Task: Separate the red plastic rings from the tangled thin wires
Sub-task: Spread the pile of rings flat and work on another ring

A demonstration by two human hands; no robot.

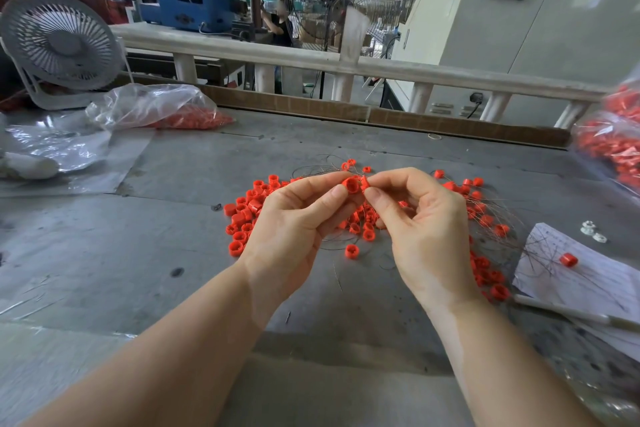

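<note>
Several small red plastic rings [246,211] lie heaped on the grey table, threaded through with tangled thin wires [498,218] that spread out to the right. Both hands are raised a little above the heap. My left hand [294,218] pinches one red ring [352,185] between thumb and forefinger. My right hand [420,222] meets it from the right and pinches a second red piece and wire right beside that ring. A loose ring [351,251] lies alone between my wrists.
A clear bag of red rings [187,116] and a white desk fan [59,45] stand at the back left. More bagged rings [613,146] sit at the right edge. A paper sheet [585,274] carrying one ring lies right, beside two white fittings [593,231]. A railing [346,62] borders the table's far side.
</note>
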